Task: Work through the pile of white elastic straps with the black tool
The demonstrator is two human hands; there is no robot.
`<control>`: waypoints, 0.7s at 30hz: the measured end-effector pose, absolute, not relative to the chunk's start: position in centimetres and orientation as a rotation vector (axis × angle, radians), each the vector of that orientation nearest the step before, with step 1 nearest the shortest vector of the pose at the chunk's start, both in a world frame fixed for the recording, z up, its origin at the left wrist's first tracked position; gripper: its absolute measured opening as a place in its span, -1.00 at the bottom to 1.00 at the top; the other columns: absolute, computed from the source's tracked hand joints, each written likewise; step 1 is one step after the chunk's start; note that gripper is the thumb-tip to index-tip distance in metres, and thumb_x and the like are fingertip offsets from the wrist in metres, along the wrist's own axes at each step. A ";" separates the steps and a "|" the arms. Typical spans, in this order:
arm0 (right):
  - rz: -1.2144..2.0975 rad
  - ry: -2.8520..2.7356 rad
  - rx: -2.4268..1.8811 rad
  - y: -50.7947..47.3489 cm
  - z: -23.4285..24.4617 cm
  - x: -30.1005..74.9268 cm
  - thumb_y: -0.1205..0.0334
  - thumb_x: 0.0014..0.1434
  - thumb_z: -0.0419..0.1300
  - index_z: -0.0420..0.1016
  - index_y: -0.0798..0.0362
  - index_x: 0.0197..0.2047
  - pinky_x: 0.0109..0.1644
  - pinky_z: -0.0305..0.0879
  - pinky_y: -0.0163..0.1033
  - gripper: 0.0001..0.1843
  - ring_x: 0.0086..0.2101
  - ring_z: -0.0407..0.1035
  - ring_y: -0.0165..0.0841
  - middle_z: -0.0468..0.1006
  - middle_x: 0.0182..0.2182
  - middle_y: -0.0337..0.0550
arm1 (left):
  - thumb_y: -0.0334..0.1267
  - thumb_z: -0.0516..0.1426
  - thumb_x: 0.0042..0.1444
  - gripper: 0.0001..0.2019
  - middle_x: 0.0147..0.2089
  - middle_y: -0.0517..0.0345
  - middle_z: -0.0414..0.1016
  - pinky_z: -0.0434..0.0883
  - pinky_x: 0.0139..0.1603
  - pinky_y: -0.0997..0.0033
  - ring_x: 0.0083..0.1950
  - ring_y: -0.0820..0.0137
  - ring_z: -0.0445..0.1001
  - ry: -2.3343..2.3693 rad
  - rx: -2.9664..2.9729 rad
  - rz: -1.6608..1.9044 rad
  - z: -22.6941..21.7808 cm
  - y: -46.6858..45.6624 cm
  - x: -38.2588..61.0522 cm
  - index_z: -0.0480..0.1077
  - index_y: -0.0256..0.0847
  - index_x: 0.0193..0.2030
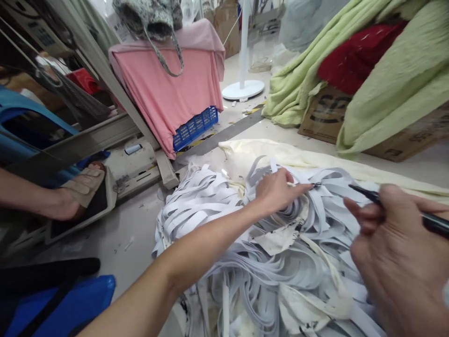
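Left hand (277, 191) pinches white strips (210, 201); right hand (396, 262), blurred, holds pen (403, 209).

The right hand (396, 262) is blurred and cut off by the right and bottom edges, so its wrist is not seen. The black pen (403, 210) it grips is also cut at the right edge, and part of it is hidden in the fingers. The pile of white strips (245, 276) runs out under the bottom edge, and the left arm covers a part of it. Left of the pile, a foot in a sandal (82, 187) shows, but the leg is cut by the left edge.
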State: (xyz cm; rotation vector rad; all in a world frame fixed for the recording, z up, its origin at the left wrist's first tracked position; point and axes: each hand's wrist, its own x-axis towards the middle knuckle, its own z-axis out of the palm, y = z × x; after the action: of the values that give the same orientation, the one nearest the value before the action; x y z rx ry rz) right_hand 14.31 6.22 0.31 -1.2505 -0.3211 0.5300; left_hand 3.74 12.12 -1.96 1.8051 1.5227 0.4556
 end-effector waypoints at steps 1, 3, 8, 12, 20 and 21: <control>0.551 -0.308 -1.237 7.0 0.4 14.1 0.45 -0.23 0.19 0.18 -0.01 -0.53 -0.40 0.47 -0.24 -0.75 -0.74 0.06 -0.49 0.23 -0.80 -0.46 | 0.12 0.10 0.04 -0.60 -0.22 0.06 0.46 0.30 -0.18 0.38 -0.13 0.23 0.41 1.520 1.829 0.415 -2.3 12.0 3.8 0.33 -0.19 -0.20; 0.604 -0.291 -1.228 8.0 0.4 14.0 0.48 -0.23 0.18 0.19 0.00 -0.51 -0.44 0.46 -0.25 -0.74 -0.74 0.04 -0.50 0.23 -0.79 -0.45 | 0.02 0.12 0.04 -0.68 -0.28 0.07 0.46 0.32 -0.19 0.37 -0.16 0.23 0.42 1.509 1.848 0.370 -2.8 11.5 3.7 0.36 -0.20 -0.24; 0.691 -0.371 -1.209 9.2 -1.4 13.8 0.38 -0.18 0.27 0.21 0.04 -0.55 -0.46 0.47 -0.20 -0.75 -0.73 0.09 -0.50 0.23 -0.80 -0.40 | -0.03 0.10 -0.01 -0.73 -0.36 0.12 0.43 0.34 -0.19 0.32 -0.22 0.24 0.41 1.468 1.906 0.312 -3.8 9.8 2.8 0.39 -0.16 -0.27; 0.620 -0.538 -1.294 9.2 -3.7 13.5 0.15 -0.29 0.32 0.24 0.04 -0.58 -0.47 0.47 -0.15 -0.69 -0.70 0.17 -0.44 0.24 -0.75 -0.40 | -0.03 0.09 -0.03 -0.73 -0.39 0.13 0.40 0.34 -0.23 0.31 -0.26 0.24 0.40 1.468 1.899 0.288 -4.1 9.0 2.8 0.39 -0.14 -0.25; 0.336 -0.846 -1.755 8.3 -5.1 15.2 0.17 -0.20 0.26 0.31 0.01 -0.59 -0.29 0.25 -0.05 -0.81 -0.56 0.29 -0.27 0.36 -0.65 -0.26 | -0.03 0.10 -0.04 -0.73 -0.41 0.13 0.39 0.34 -0.26 0.31 -0.24 0.20 0.41 1.463 1.896 0.250 -4.7 8.5 2.8 0.40 -0.13 -0.26; 0.338 -0.858 -1.755 8.3 -5.3 15.3 0.14 -0.20 0.26 0.31 0.01 -0.58 -0.31 0.25 -0.06 -0.80 -0.56 0.30 -0.27 0.36 -0.64 -0.25 | -0.03 0.10 -0.03 -0.73 -0.41 0.12 0.39 0.33 -0.26 0.32 -0.24 0.20 0.41 1.467 1.893 0.244 -4.7 8.6 2.8 0.40 -0.13 -0.26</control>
State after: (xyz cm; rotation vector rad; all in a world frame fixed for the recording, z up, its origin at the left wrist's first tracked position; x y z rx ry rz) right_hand 15.31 8.29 -5.34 -1.7551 -0.8575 0.3378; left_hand 2.76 8.58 -4.70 1.8931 1.4666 0.2439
